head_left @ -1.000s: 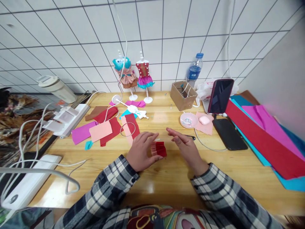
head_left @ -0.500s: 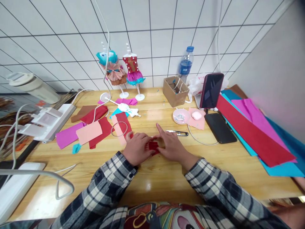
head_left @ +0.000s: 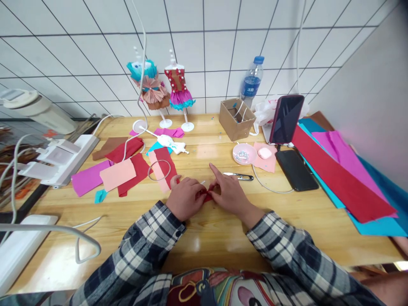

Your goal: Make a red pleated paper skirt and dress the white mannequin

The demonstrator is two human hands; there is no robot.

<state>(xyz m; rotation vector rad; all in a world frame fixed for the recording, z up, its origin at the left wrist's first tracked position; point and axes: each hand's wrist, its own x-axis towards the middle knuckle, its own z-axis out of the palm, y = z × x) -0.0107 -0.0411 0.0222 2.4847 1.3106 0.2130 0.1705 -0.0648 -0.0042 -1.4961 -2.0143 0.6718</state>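
Between my hands is a small folded piece of red crepe paper [head_left: 208,197], mostly covered by fingers. My left hand [head_left: 185,198] pinches it from the left, with the fingers curled over. On the other side my right hand [head_left: 230,194] pinches it between thumb and bent fingers, its index finger pointing up and away. A bit of something white shows by the left fingertips. Just beyond my right hand lie thread snips [head_left: 244,177]. Past my left hand are a red strip [head_left: 167,162] and a pink strip beside it, with a thin ring [head_left: 159,170] on top.
Two dressed miniature mannequins [head_left: 178,83] stand by the tiled wall; a bare white one [head_left: 172,144] lies nearby. To the right are a cardboard box [head_left: 236,123], a bottle [head_left: 251,80], a pink dish of beads [head_left: 244,160], phones [head_left: 296,170] and long paper sheets [head_left: 344,174]. Cables and a power strip [head_left: 73,159] lie left.
The red paper has been folded or gathered further, so less of it shows between my fingers. My right fingers have curled inward around it. The camera view has shifted slightly.
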